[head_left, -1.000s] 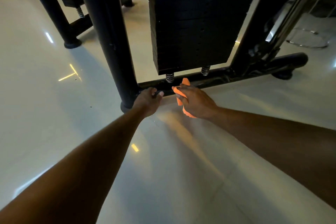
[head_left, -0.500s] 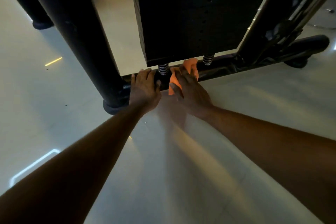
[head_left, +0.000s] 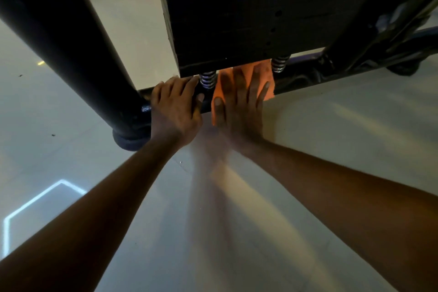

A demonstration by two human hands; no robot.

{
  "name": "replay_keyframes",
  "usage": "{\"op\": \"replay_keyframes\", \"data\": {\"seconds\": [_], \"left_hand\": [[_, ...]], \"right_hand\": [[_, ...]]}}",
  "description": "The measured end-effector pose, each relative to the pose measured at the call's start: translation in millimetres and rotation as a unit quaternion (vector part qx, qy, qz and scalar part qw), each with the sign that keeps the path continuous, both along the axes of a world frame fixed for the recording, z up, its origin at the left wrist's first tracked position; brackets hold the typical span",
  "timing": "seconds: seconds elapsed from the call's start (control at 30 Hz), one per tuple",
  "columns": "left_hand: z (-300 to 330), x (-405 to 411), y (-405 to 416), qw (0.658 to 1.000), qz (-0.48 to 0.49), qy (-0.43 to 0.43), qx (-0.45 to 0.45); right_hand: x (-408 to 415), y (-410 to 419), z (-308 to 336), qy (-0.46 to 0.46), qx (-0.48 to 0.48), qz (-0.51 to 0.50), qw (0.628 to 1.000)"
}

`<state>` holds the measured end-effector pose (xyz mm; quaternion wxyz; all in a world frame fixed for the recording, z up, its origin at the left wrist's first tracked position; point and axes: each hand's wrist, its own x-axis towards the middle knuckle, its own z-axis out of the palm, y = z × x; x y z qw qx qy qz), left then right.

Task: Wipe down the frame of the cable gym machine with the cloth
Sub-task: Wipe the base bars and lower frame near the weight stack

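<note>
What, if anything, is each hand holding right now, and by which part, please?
The right hand presses the orange cloth flat on the base bar with spread fingers, covering its middle; no curled grip. The left hand rests on the bar beside a spring.

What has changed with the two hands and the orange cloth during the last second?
The right hand moved forward and spread the bunched orange cloth flat on the black bottom frame bar, between the two metal springs. The left hand reached onto the bar beside it. The black weight stack stayed put.
</note>
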<state>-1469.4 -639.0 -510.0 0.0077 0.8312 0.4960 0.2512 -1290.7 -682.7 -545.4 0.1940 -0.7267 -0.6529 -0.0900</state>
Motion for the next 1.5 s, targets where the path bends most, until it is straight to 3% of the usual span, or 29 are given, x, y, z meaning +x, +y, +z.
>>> {"op": "replay_keyframes", "data": {"seconds": [0.13, 0.27, 0.37, 0.47, 0.57, 0.7, 0.8, 1.0, 1.13, 1.27, 1.5], "left_hand": [[2, 3, -5, 0.999, 0.019, 0.025, 0.011], [1, 6, -11, 0.998, 0.039, 0.041, 0.009], [0, 9, -12, 0.998, 0.05, 0.044, 0.01], [0, 8, -11, 0.998, 0.048, 0.043, 0.01], [0, 7, -9, 0.998, 0.048, 0.045, 0.005], [0, 8, -9, 0.998, 0.046, 0.053, -0.004], [1, 7, -9, 0.997, 0.043, 0.07, -0.011], [15, 19, -24, 0.992, 0.065, 0.07, -0.081], [28, 28, -51, 0.983, 0.063, 0.09, -0.147], [54, 30, -76, 0.974, 0.028, 0.125, -0.187], [105, 84, -104, 0.967, -0.032, 0.116, -0.225]], "right_hand": [[21, 0, -7, -0.041, 0.016, 0.083, 0.996], [65, -7, -6, -0.026, 0.011, 0.025, 0.999], [28, -2, -5, 0.018, 0.028, -0.025, 0.999], [2, -1, -9, -0.002, 0.009, 0.031, 0.999], [33, -3, -7, -0.054, -0.003, 0.094, 0.994], [70, -6, 4, -0.05, -0.01, 0.054, 0.997], [43, -6, 12, -0.031, -0.024, 0.027, 0.999], [45, -8, 36, -0.043, -0.075, 0.112, 0.99], [63, -25, 65, -0.011, -0.122, 0.154, 0.98], [80, -72, 106, 0.119, -0.12, 0.112, 0.979], [138, -133, 153, 0.149, -0.115, 0.056, 0.98]]}}
